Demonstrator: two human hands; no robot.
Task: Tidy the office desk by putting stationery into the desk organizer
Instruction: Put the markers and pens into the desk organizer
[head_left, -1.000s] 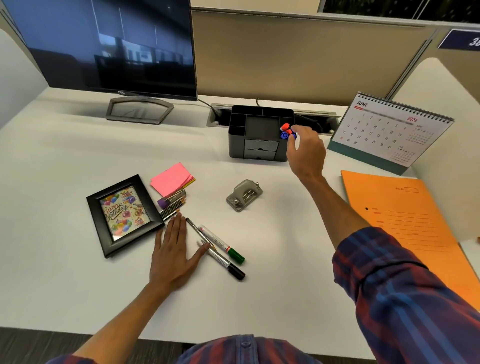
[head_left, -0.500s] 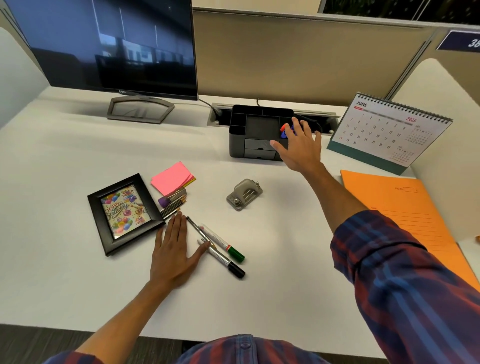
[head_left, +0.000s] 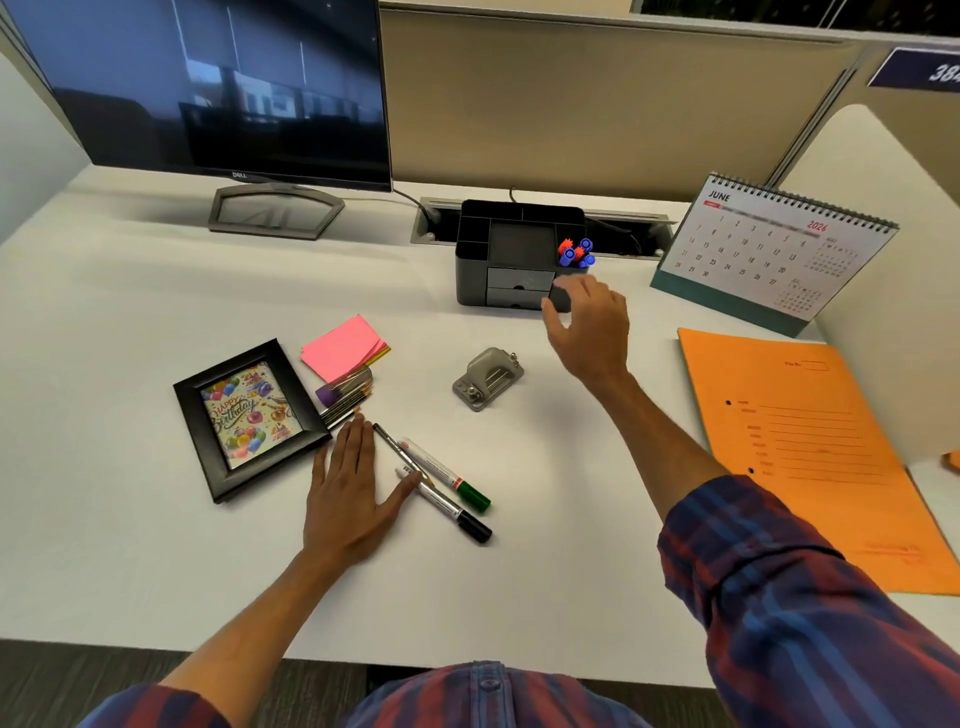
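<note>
Low in the frame, the left hand (head_left: 349, 499) lies flat, fingers spread, on the desk (head_left: 130, 312) beside the markers (head_left: 447, 488). Above center, the right hand (head_left: 589, 332) hovers loose and empty before the desk organizer (head_left: 511, 260), whose right compartment holds red and blue pens (head_left: 575, 253).

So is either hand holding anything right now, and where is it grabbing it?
No, nothing is held. The right hand hovers empty in front of the desk organizer, fingers loosely curled. The left hand lies flat on the desk, thumb against the markers.
</note>
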